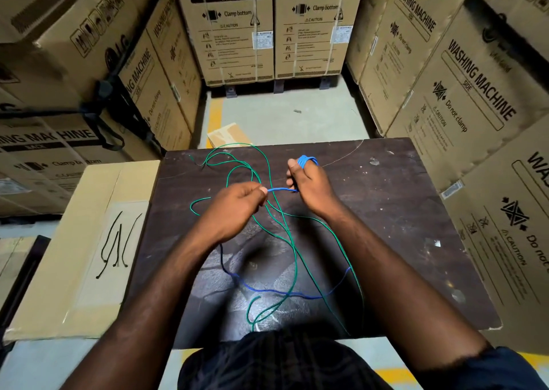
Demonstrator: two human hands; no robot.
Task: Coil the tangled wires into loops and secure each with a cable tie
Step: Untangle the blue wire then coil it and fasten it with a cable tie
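A blue wire [279,292] trails across the dark table [386,211] and rises to my hands. Several turns of it form a small blue coil [306,160] wound around the fingers of my right hand [309,186]. My left hand [237,202] pinches the blue wire, and a short taut stretch runs between both hands. A green wire [292,242] lies in loose tangled loops over the table, passing under my hands. Several black cable ties [117,245] lie on a flat cardboard box [74,285] left of the table.
Tall washing-machine cartons [234,27] wall in the space on the left, back and right. A small piece of cardboard [228,135] lies on the floor behind the table. A thin pale wire [344,156] arcs across the table's far edge.
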